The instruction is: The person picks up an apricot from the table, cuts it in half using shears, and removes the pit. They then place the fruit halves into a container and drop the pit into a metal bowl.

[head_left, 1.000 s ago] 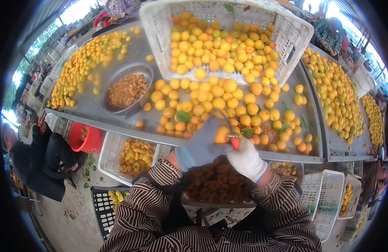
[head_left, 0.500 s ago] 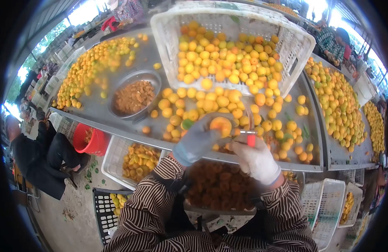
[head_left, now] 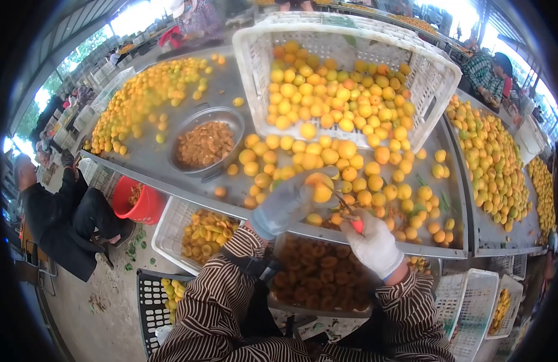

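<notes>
My left hand (head_left: 283, 207), in a grey glove, is closed around an apricot (head_left: 322, 187) above the table's near edge. A white glove covers my right hand (head_left: 375, 244), which grips a small knife by its red handle (head_left: 357, 225). The knife's thin blade (head_left: 344, 203) points up and left at the apricot, its tip at or very near the fruit. Loose apricots (head_left: 327, 158) lie on the metal table just beyond both hands. Below them is a container of dark brown halved fruit (head_left: 318, 271).
A white crate (head_left: 255, 72) lies tipped toward me, spilling apricots. Left of it stands a metal basin (head_left: 238, 130) of brown pieces. More apricots cover the neighbouring table (head_left: 493, 175). At left sit a red bucket (head_left: 147, 208), a white crate of cut fruit (head_left: 170, 232) and a person (head_left: 55, 211).
The knife has tilted from upright to lean left, bringing its blade to the apricot. My right hand has turned and dropped slightly. The whole view has shifted a little.
</notes>
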### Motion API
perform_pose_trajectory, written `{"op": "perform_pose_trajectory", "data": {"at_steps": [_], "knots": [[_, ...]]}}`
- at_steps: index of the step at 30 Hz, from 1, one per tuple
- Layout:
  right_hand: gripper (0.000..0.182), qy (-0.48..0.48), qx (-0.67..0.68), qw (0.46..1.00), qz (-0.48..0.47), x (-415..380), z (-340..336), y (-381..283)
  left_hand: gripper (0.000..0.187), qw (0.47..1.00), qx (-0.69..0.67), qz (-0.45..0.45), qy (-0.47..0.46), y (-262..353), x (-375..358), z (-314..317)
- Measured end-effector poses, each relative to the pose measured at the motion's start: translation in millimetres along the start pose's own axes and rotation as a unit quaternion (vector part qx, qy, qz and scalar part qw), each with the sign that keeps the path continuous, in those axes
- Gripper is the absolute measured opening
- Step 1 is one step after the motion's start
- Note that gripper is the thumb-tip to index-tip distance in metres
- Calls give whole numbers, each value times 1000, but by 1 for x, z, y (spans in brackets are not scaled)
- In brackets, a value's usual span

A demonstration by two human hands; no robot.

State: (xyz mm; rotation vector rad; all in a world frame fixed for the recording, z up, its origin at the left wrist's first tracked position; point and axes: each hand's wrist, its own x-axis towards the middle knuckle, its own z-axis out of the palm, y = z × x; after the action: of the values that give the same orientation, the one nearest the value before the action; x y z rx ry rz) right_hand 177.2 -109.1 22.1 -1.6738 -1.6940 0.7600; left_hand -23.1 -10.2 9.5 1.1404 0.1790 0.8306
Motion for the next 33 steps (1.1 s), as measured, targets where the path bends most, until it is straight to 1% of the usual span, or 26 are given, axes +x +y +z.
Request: {"op": "perform_pose_trajectory", "data": {"at_steps": [2,3,5,6,8,12,14,15,17,18,19,20,21,23,24,26,27,29,30,32,33], "knots": [[29,19,-7,999,-27,1,3,4,64,999,43,-23,17,3,-2,0],[29,19,-7,999,-26,0,3,3,64,999,42,-24,17,4,-3,-2],[27,27,-65,997,-5,0,3,0,65,993,86,-66,44,6,-5,-4],[27,28,-65,997,-4,0,4,0,65,993,86,-67,43,5,-5,-2],[27,16,-75,997,26,0,6,0,64,997,56,-33,46,3,-4,2],[27,2,-83,996,28,-3,3,-6,63,994,74,-32,76,5,-4,3],[26,-9,-113,993,17,-5,3,-7,64,964,263,-27,39,14,-4,0],[26,-9,-111,994,19,-5,8,-2,64,964,263,-29,39,18,-4,3],[25,18,-36,999,11,-3,21,13,63,945,290,-116,92,29,-5,12],[25,18,-36,999,11,-5,23,10,63,946,290,-115,92,10,-7,-2],[25,34,-21,999,25,-6,28,5,65,987,112,-75,85,-27,-9,-27],[24,51,-5,998,38,-7,31,-1,67,994,-69,-33,74,-31,-3,-22],[25,56,-4,997,44,-7,32,-6,67,994,-69,-32,73,-35,1,-17],[26,58,-19,997,42,-5,33,-6,67,967,-253,-4,25,-35,6,-2],[26,60,-33,997,40,-4,34,-5,67,967,-253,-4,25,-35,7,-2],[26,57,-31,997,49,-4,34,-5,65,958,-285,-30,-28,-35,8,-2],[27,54,-28,996,58,-4,33,-4,65,957,-287,-28,-28,-34,7,-3],[27,49,-45,996,54,-3,29,-1,66,983,-134,-56,109,-27,5,-3],[27,47,-60,996,50,-3,27,-1,66,983,-135,-55,109,-22,4,0],[27,34,-67,995,59,-2,24,-4,63,992,-4,-52,117,-7,2,6],[27,22,-73,995,69,-2,23,-5,63,992,-4,-52,117,-3,2,7]]}}
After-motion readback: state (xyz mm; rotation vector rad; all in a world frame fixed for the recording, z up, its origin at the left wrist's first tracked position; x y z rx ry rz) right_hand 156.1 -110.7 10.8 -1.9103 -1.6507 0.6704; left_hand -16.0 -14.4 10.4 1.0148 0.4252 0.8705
